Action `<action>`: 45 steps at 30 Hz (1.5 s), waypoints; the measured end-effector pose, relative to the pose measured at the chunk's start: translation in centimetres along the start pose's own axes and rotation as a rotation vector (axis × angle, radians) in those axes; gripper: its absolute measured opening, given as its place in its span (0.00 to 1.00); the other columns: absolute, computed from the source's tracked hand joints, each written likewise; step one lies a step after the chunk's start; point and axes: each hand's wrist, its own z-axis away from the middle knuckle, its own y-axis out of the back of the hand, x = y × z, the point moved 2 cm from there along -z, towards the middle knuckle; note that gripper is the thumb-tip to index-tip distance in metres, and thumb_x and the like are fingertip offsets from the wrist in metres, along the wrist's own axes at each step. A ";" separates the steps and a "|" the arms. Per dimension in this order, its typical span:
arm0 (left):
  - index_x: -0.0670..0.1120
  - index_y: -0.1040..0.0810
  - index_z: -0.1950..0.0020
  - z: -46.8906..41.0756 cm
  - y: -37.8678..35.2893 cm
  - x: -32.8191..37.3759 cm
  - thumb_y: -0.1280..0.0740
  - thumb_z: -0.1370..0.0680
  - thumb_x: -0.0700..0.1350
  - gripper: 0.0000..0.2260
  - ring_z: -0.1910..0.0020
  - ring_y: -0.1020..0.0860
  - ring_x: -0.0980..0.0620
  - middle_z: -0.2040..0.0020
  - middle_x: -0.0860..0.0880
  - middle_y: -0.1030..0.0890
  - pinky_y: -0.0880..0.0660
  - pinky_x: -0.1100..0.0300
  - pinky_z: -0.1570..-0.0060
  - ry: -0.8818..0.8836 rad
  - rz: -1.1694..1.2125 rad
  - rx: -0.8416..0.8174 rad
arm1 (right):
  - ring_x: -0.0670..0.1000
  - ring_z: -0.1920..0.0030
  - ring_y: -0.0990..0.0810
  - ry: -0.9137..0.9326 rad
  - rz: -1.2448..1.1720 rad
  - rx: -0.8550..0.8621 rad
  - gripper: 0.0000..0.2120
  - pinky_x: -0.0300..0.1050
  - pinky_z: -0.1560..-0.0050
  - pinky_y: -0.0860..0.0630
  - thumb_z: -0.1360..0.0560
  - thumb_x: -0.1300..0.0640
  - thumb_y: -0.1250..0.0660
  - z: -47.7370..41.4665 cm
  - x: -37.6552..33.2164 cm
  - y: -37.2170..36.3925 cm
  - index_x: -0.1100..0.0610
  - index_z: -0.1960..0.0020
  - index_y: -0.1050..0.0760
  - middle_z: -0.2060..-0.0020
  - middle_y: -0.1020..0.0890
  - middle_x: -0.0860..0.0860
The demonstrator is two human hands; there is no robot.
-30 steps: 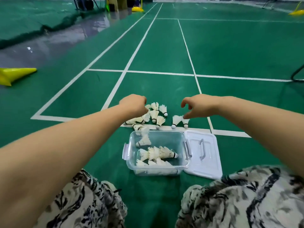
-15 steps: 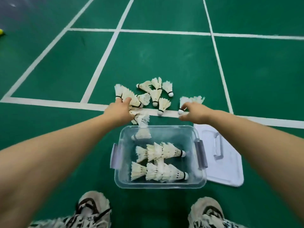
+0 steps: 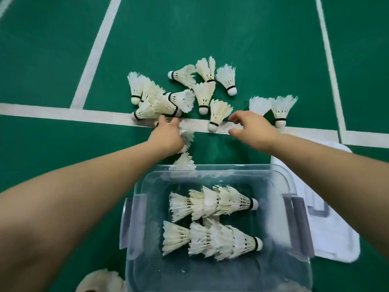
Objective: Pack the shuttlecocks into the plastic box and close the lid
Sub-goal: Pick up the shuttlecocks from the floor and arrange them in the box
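Head view: the left hand (image 3: 168,135) is reaching onto a nested stack (image 3: 155,106) among the loose shuttlecocks (image 3: 205,91) on the court floor (image 3: 252,39); I cannot tell whether it is gripping, as feathers are showing beneath its palm. The right hand (image 3: 254,129) is hovering released, thumb and finger apart, beside a single shuttlecock (image 3: 219,112). The plastic box (image 3: 242,166) is sitting nearer, uncovered, holding two nested rows (image 3: 212,239); its lid (image 3: 336,239) is lying just beside it. A hasty grab is likely risking crushed feathers or a stack sliding apart; one shuttlecock (image 3: 184,162) against the box's far wall could be getting overlooked.

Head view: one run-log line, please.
left hand at loose shuttlecocks, grip unclear | right hand open, reaching | plastic box part-filled | lid off
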 end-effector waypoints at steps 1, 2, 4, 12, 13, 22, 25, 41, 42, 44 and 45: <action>0.42 0.39 0.31 -0.1 0.1 0.0 0.41 0.23 0.39 0.21 0.39 0.28 0.35 0.29 0.36 0.42 0.30 0.48 0.40 -0.008 0.007 0.014 | 0.55 0.39 0.26 0.013 -0.006 -0.002 0.17 0.45 0.39 0.31 0.25 0.55 0.37 0.0 -0.3 -0.2 0.55 0.37 0.28 0.38 0.24 0.56; 0.41 0.38 0.32 -0.2 0.3 -0.2 0.43 0.23 0.38 0.19 0.38 0.29 0.35 0.31 0.36 0.39 0.31 0.48 0.40 -0.015 0.016 0.029 | 0.56 0.39 0.26 0.026 -0.010 -0.005 0.17 0.46 0.39 0.31 0.25 0.55 0.37 0.1 -0.5 -0.3 0.55 0.37 0.28 0.39 0.24 0.56; 0.40 0.37 0.31 -0.1 1.2 -0.5 0.46 0.22 0.37 0.19 0.37 0.29 0.35 0.33 0.35 0.35 0.32 0.48 0.38 -0.020 0.028 0.061 | 0.55 0.39 0.26 0.048 -0.017 0.005 0.17 0.46 0.38 0.30 0.26 0.55 0.37 0.1 -1.1 -0.2 0.55 0.37 0.28 0.39 0.24 0.56; 0.37 0.31 0.38 3.7 7.6 0.7 0.47 0.22 0.36 0.14 0.41 0.27 0.39 0.38 0.36 0.27 0.31 0.53 0.48 -0.075 0.034 0.147 | 0.51 0.47 0.24 0.126 -0.158 0.108 0.15 0.41 0.49 0.29 0.24 0.53 0.38 2.8 -5.3 3.2 0.53 0.38 0.28 0.45 0.22 0.50; 0.37 0.31 0.38 4.5 8.8 1.0 0.47 0.22 0.35 0.14 0.40 0.28 0.39 0.38 0.36 0.27 0.31 0.53 0.47 -0.095 0.011 0.146 | 0.50 0.49 0.24 0.139 -0.188 0.116 0.15 0.41 0.52 0.30 0.24 0.52 0.38 3.3 -6.4 3.7 0.52 0.38 0.29 0.46 0.22 0.49; 0.38 0.32 0.39 13.8 18.4 1.7 0.46 0.20 0.42 0.12 0.60 0.22 0.42 0.44 0.37 0.23 0.22 0.52 0.58 -0.131 0.159 0.221 | 0.51 0.47 0.24 0.282 -0.373 0.312 0.31 0.49 0.42 0.27 0.27 0.47 0.33 10.6 -15.7 6.2 0.50 0.29 0.42 0.39 0.28 0.50; 0.42 0.32 0.44 16.4 17.6 1.2 0.43 0.20 0.46 0.09 0.65 0.24 0.46 0.41 0.37 0.23 0.22 0.53 0.59 -0.102 0.268 0.161 | 0.52 0.34 0.30 0.315 -0.324 0.332 0.39 0.52 0.34 0.32 0.29 0.44 0.31 13.0 -17.5 6.3 0.50 0.25 0.48 0.30 0.38 0.52; 0.41 0.28 0.51 25.9 11.9 1.6 0.33 0.26 0.48 0.12 0.71 0.27 0.53 0.62 0.45 0.24 0.28 0.67 0.76 -0.101 0.126 0.070 | 0.53 0.36 0.29 0.242 -0.365 0.293 0.33 0.43 0.41 0.32 0.31 0.52 0.29 21.6 -17.4 1.0 0.52 0.30 0.38 0.33 0.34 0.53; 0.41 0.29 0.50 25.8 11.7 1.6 0.31 0.27 0.50 0.15 0.71 0.28 0.53 0.60 0.45 0.24 0.28 0.66 0.73 -0.106 0.160 0.063 | 0.52 0.37 0.29 0.236 -0.388 0.293 0.32 0.43 0.41 0.32 0.30 0.53 0.29 21.7 -16.9 0.9 0.52 0.30 0.37 0.33 0.34 0.53; 0.42 0.30 0.50 25.6 11.2 1.5 0.28 0.29 0.53 0.18 0.69 0.28 0.54 0.60 0.47 0.26 0.28 0.65 0.70 -0.107 0.205 0.040 | 0.52 0.38 0.28 0.223 -0.403 0.286 0.30 0.42 0.43 0.32 0.30 0.54 0.30 21.6 -16.1 0.6 0.53 0.31 0.36 0.35 0.32 0.54; 0.43 0.30 0.49 25.3 10.9 1.6 0.28 0.29 0.54 0.20 0.68 0.28 0.54 0.60 0.47 0.26 0.27 0.64 0.68 -0.109 0.213 0.033 | 0.52 0.39 0.28 0.218 -0.398 0.282 0.29 0.43 0.43 0.32 0.31 0.54 0.30 21.4 -15.7 0.5 0.53 0.32 0.35 0.36 0.31 0.54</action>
